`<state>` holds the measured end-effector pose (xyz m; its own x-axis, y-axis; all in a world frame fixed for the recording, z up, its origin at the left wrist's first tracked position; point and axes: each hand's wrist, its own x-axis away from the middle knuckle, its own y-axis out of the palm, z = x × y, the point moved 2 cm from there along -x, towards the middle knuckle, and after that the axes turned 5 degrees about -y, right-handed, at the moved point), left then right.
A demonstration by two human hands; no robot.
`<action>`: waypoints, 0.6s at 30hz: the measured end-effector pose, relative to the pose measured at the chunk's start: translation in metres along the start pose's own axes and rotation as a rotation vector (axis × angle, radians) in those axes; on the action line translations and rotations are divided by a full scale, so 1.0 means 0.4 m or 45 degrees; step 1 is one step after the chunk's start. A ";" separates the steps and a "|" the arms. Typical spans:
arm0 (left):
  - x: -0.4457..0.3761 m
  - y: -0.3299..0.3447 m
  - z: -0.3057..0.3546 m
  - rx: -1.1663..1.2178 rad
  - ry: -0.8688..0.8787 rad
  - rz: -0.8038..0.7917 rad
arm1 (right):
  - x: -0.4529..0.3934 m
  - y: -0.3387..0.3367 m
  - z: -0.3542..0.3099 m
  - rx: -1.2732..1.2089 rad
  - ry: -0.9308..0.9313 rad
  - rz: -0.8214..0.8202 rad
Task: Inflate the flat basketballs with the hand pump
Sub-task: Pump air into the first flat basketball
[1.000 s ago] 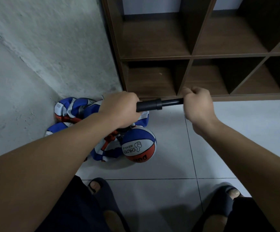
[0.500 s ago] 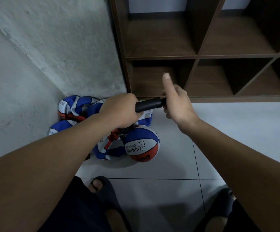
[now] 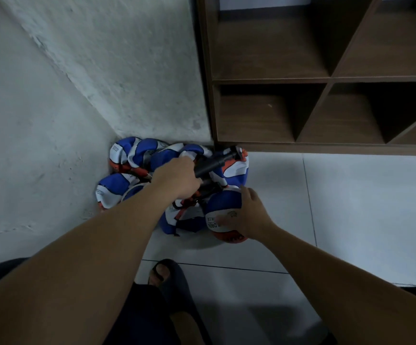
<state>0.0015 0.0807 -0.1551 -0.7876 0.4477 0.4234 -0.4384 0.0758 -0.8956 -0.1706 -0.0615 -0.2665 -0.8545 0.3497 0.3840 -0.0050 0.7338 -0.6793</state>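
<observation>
A heap of flat blue, white and orange basketballs (image 3: 137,155) lies in the corner between the wall and the shelf. One round, inflated ball (image 3: 220,205) of the same colours sits at the heap's right front. My left hand (image 3: 177,178) grips the barrel of the black hand pump (image 3: 217,163), which points up and right over the heap, with a dark hose below it. My right hand (image 3: 245,216) rests on top of the inflated ball with fingers spread over it.
A brown wooden cubby shelf (image 3: 326,80) stands at the back right, its base along the floor. A rough grey wall (image 3: 77,83) closes the left side. White floor tiles (image 3: 363,207) spread to the right. My foot in a dark sandal (image 3: 169,280) stands just below the balls.
My right hand let go of the pump handle and dropped onto the inflated ball. My left hand lowered the pump toward the heap, and the view came closer to the balls.
</observation>
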 end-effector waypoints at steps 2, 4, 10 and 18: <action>-0.008 0.029 -0.007 0.030 0.040 -0.108 | 0.003 0.020 0.020 0.135 -0.074 0.016; -0.021 0.050 -0.009 0.081 0.054 -0.152 | 0.002 0.023 0.037 0.118 -0.110 0.054; -0.052 0.112 0.021 0.450 0.067 -0.239 | 0.013 -0.052 0.113 0.013 -0.175 -0.030; -0.050 0.213 0.112 0.526 0.189 -0.138 | 0.011 -0.094 0.169 0.062 -0.226 -0.232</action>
<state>-0.0397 0.0384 -0.2338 -0.6703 0.5818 0.4606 -0.6747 -0.2194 -0.7047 -0.2092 -0.1271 -0.2815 -0.9151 0.1035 0.3897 -0.1884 0.7449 -0.6401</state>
